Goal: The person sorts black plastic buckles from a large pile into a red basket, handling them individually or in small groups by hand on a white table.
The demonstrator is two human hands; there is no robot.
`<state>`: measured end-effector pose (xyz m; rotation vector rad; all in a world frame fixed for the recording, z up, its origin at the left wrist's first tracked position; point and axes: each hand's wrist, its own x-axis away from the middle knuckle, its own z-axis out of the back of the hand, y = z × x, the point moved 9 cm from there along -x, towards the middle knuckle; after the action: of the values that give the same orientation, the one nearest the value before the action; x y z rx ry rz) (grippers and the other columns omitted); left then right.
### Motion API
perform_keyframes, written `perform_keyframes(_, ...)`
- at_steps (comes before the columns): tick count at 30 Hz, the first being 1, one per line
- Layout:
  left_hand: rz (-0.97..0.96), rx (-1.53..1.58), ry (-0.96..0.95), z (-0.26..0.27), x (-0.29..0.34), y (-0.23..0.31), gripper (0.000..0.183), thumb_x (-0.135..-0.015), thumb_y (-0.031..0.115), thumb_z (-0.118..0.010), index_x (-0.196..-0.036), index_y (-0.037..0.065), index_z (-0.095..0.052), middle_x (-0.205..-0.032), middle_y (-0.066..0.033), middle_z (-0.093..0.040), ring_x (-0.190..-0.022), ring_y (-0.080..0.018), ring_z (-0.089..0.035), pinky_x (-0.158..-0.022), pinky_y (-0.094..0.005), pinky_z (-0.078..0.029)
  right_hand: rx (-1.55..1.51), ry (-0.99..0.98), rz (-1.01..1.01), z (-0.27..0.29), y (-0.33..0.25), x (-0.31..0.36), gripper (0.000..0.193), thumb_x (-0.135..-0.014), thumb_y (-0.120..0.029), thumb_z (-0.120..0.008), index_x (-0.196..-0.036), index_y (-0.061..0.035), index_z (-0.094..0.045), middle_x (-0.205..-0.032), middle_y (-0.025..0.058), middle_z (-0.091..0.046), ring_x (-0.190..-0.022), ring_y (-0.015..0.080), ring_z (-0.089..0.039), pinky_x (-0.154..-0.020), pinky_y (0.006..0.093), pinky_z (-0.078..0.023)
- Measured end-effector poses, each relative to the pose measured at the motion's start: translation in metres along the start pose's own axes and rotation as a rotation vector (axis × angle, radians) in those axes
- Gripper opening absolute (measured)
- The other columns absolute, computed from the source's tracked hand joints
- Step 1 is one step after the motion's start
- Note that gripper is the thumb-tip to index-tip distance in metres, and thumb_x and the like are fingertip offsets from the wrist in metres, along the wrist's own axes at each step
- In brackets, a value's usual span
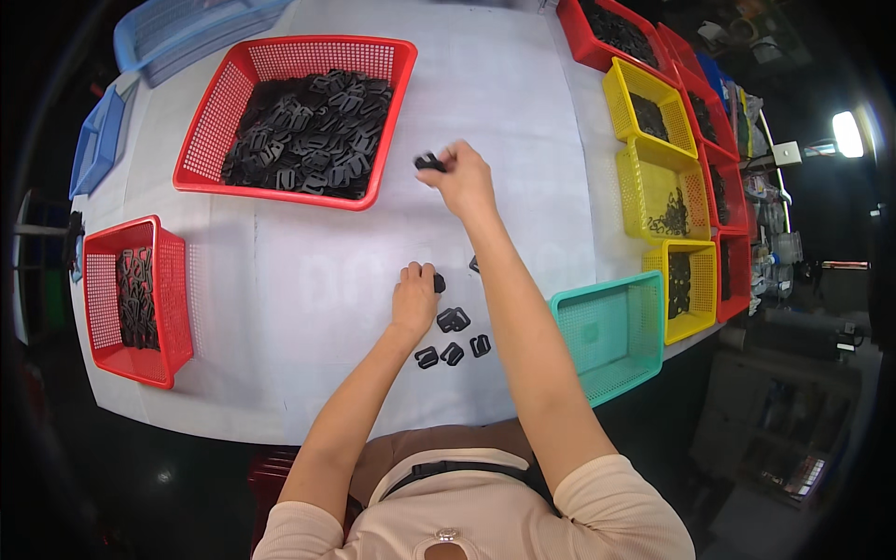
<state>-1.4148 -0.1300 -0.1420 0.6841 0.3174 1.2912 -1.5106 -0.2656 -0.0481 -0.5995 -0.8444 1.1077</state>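
My right hand is raised over the white table near the large red basket, fingers pinched on black plastic buckles; how many, I cannot tell. Lower and to the left, my left hand rests at the table with its fingers curled against another black buckle. Between my forearms lie several loose black buckles, some overlapping. One more buckle is partly hidden behind my right forearm. The large red basket holds a heap of similar black pieces.
A smaller red basket of black parts stands at the left, with blue trays beyond. At the right are a green basket, yellow baskets and red baskets along the table edge, several holding black parts.
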Motion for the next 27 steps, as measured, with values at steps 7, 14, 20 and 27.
perform_keyframes(7, 0.077, 0.049, -0.085, -0.001, -0.001, -0.009, 0.028, -0.067, 0.008, -0.072, -0.088, 0.002, -0.054, -0.094, -0.0156, -0.052, -0.091, -0.0338, -0.054, -0.075, -0.0409, -0.047, -0.149, -0.047, 0.482, 0.01, -0.059, 0.003, 0.045, -0.066, -0.018, -0.076, -0.103, -0.0046, -0.055, -0.101, 0.0107, -0.058, -0.092, 0.0253, -0.056, -0.081, 0.0341, -0.046)
perform_keyframes(14, -0.172, 0.165, 0.392, 0.144, -0.035, 0.016, 0.024, -0.071, 0.008, -0.068, -0.088, 0.0, -0.054, -0.087, -0.0171, -0.053, -0.084, -0.0348, -0.053, -0.073, -0.041, -0.044, 0.864, -0.177, -0.231, 0.032, 0.168, 0.061, 0.052, -0.062, -0.026, -0.079, -0.101, -0.0045, -0.054, -0.107, 0.0152, -0.055, -0.1, 0.0308, -0.057, -0.078, 0.0399, -0.05)
perform_keyframes(20, -0.224, -0.316, 0.657, 0.205, -0.045, 0.039, 0.042, -0.072, 0.011, -0.069, -0.11, 0.005, -0.051, -0.107, -0.0139, -0.052, -0.099, -0.0343, -0.048, -0.083, -0.0412, -0.043, 0.789, -0.231, -0.169, 0.023, 0.182, 0.072, 0.045, -0.058, -0.024, -0.081, -0.089, -0.003, -0.057, -0.086, 0.0131, -0.063, -0.088, 0.0291, -0.062, -0.071, 0.0381, -0.05)
perform_keyframes(27, -0.223, -0.088, -0.057, -0.005, 0.04, 0.05, 0.041, -0.07, 0.021, -0.071, -0.103, 0.003, -0.053, -0.107, -0.0115, -0.05, -0.101, -0.0291, -0.048, -0.077, -0.0384, -0.045, 0.446, -0.067, -0.155, 0.011, 0.164, 0.062, 0.044, -0.061, -0.025, -0.081, -0.092, -0.0066, -0.056, -0.092, 0.012, -0.063, -0.091, 0.0281, -0.061, -0.076, 0.038, -0.048)
